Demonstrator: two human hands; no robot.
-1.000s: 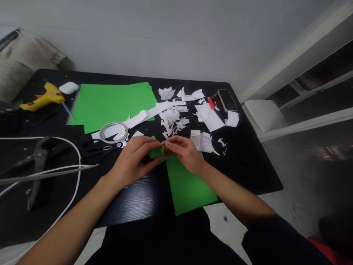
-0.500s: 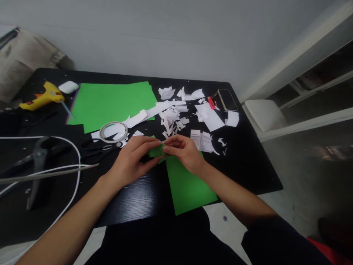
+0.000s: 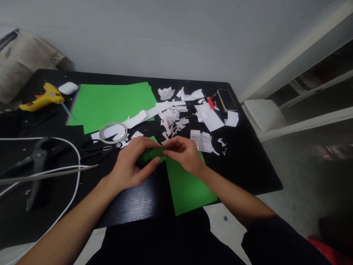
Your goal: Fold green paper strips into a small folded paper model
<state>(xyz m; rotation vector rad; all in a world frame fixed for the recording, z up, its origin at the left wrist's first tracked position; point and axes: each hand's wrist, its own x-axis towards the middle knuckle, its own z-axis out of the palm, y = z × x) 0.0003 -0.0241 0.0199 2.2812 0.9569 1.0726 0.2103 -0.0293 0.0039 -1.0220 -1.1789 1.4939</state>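
A small piece of green paper (image 3: pixel 149 155) is held between my two hands above the black table. My left hand (image 3: pixel 132 162) is closed around its left side, thumb below and fingers above. At the right end of the piece, my right hand (image 3: pixel 184 152) pinches the edge between thumb and fingertips. Beneath my right hand and wrist lies a larger green sheet (image 3: pixel 190 189), reaching the table's front edge. How the small piece is folded is partly hidden by my fingers.
White paper scraps (image 3: pixel 169 116) lie beyond my hands, near a tape roll (image 3: pixel 101 132) and black-handled scissors (image 3: pixel 95 145). Green sheets (image 3: pixel 113 103), a yellow glue gun (image 3: pixel 45 98) and a white cable (image 3: pixel 78 176) are to the left. A phone (image 3: pixel 227 100) rests at the back right.
My left hand has shifted slightly left, with its thumb now lying along the green piece's lower side. The small green piece has turned a little in my fingers. My right hand keeps its pinch.
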